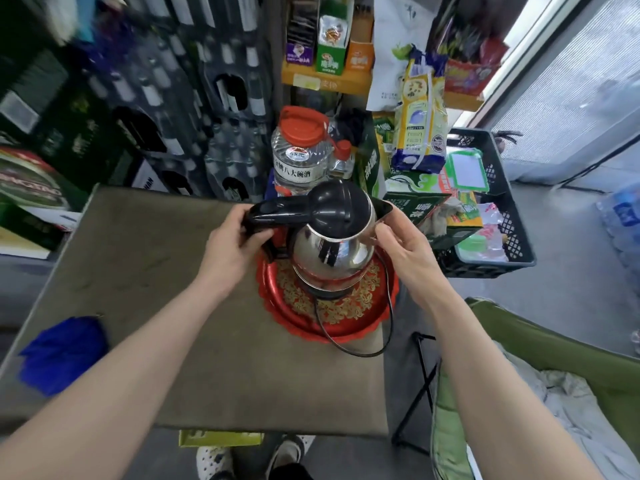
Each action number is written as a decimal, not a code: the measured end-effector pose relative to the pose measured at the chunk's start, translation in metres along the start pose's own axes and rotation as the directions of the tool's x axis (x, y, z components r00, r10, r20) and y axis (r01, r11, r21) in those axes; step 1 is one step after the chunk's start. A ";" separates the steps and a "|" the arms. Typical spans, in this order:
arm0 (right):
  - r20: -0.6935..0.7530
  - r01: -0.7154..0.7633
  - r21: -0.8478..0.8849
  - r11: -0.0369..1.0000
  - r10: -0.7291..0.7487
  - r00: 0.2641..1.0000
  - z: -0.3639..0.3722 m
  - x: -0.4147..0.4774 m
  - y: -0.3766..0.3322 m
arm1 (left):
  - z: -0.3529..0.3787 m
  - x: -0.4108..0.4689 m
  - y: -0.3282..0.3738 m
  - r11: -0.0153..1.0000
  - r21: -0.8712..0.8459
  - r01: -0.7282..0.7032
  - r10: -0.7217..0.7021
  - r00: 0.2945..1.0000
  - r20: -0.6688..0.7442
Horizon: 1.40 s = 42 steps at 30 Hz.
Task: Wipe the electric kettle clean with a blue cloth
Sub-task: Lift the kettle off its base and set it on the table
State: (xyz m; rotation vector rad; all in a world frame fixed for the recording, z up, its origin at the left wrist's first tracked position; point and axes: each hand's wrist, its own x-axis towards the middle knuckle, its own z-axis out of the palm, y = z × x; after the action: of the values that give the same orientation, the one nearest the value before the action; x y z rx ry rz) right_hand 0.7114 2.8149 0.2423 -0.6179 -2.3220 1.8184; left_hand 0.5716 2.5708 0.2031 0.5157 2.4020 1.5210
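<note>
The electric kettle (332, 251), shiny steel with a black lid and black handle, stands on its base inside a red patterned tray (367, 317) at the table's right side. My left hand (230, 244) is wrapped around the black handle. My right hand (405, 251) touches the kettle's right side below the spout, fingers curled against the steel. The kettle's black cord (353, 351) loops off the tray toward the table's right edge. The blue cloth (62, 351) lies crumpled at the table's near left edge, far from both hands.
The olive-brown table (166, 271) carries only the tray and cloth. Behind the kettle stands a clear jug with a red lid (299, 150). A black crate (498, 216) of packets sits at right. A green chair (554, 362) is at lower right.
</note>
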 end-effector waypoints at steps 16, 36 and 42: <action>0.046 -0.009 -0.031 0.999 0.010 0.999 0.251 -0.077 -0.111 | -0.259 -0.140 -0.057 0.997 -0.054 0.051 -0.057 0.992 -0.116; -0.184 -0.080 0.151 0.985 0.108 0.977 0.460 -0.017 -0.115 | -0.429 -0.044 -0.168 0.993 0.047 0.111 -0.114 0.990 0.080; -0.323 -0.121 0.218 0.968 0.188 0.928 0.471 0.014 -0.095 | -0.418 0.037 -0.185 0.995 0.078 0.059 -0.076 0.968 0.239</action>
State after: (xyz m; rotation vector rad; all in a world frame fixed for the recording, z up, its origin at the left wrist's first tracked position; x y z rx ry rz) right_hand 0.5132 2.3782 0.2046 -1.0199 -1.8915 1.8008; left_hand 0.3440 2.1725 0.2121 0.5905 2.2660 1.2686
